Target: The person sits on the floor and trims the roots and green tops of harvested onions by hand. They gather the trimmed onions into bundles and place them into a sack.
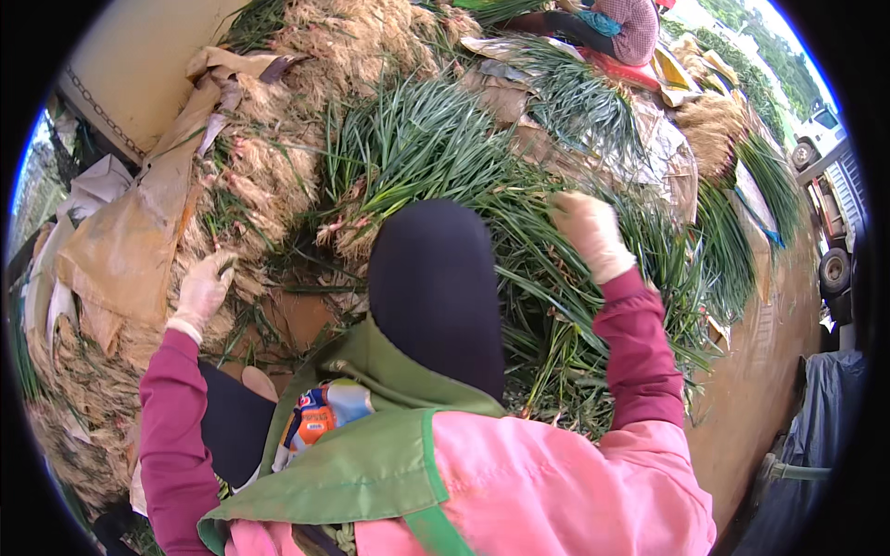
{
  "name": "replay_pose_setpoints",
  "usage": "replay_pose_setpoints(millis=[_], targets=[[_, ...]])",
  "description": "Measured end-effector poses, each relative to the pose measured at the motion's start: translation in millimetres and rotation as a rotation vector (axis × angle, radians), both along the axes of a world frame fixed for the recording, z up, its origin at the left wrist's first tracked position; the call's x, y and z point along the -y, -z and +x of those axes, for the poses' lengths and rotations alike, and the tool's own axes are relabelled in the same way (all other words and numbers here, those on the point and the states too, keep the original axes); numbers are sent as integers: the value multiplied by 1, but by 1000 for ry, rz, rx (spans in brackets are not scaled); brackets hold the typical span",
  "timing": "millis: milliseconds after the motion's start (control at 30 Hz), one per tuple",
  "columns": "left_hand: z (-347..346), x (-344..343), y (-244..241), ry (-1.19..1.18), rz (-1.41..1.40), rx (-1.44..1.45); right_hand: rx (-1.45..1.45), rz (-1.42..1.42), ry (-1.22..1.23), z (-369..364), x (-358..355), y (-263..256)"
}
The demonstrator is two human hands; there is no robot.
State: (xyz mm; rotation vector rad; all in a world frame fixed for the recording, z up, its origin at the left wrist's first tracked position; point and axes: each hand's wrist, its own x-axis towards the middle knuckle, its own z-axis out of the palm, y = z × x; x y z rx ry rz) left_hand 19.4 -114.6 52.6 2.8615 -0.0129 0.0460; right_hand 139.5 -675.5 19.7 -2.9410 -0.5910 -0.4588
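My left hand point(204, 292), in a pale thin glove, is at the edge of a heap of fibrous tan roots point(257, 167) with pinkish stem bases. Its fingertips are bent close together, and I cannot tell whether a bit of stem is between them. To the right, my gloved right hand point(589, 233) is over a spread of long green leaves point(556, 278). Its fingers curl down out of sight, so a grip on the leaves cannot be made out. Between the hands lies a bunch of rooted plants point(348, 233), partly behind my dark-covered knee point(438, 292).
A co-worker in a checked shirt point(629, 31) sits at the back right beside more green leaves point(580, 97). Brown sheeting point(132, 236) drapes the left heap. Wet brown ground point(758, 375) runs along the right, with a parked truck point(834, 201) beyond. A chain point(101, 108) hangs at the upper left.
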Motion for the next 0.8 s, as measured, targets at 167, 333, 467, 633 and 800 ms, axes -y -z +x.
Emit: replay_pose_setpoints(millis=[167, 333, 467, 633, 800], targets=[[-2, 11, -9, -42, 57, -111, -938, 1053, 236, 68, -134, 125], [0, -6, 3, -104, -22, -141, -1054, 1657, 776, 123, -165, 251], [2, -24, 31, -176, -103, -253, -721, 1557, 718, 164, -191, 290], [15, -42, 65, -204, -273, -291, -736, 1097, 514, 226, -268, 258], [62, -30, 89, -263, -460, -372, -694, 908, 623, 267, -352, 201]])
